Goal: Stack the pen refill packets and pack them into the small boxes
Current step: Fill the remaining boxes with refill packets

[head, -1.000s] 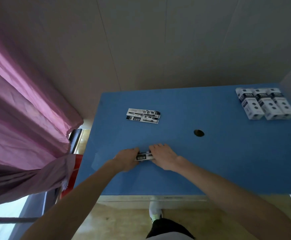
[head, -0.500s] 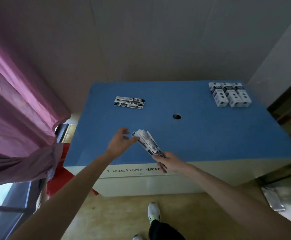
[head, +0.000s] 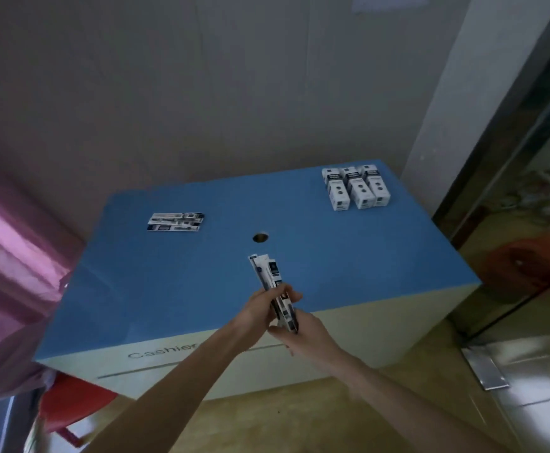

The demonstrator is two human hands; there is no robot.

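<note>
Both hands hold a stack of pen refill packets point(head: 268, 273) above the front edge of the blue table point(head: 182, 289). My left hand point(head: 260, 305) grips the middle of the stack, and my right hand point(head: 303, 331) holds its near end. The stack points away from me, its far end fanned a little. More refill packets point(head: 175, 222) lie flat at the table's back left. Three small white boxes point(head: 355, 188) stand side by side at the back right.
A round hole point(head: 260, 238) sits in the table's middle. A pink curtain point(head: 12, 273) hangs at the left, close to the table's corner. The table front reads "Cashier". A dark door frame point(head: 509, 178) stands to the right.
The stack has been lifted off the table. My left hand, open half a second ago, now grips it, and the stack has turned to point away from me. The view has shifted right.
</note>
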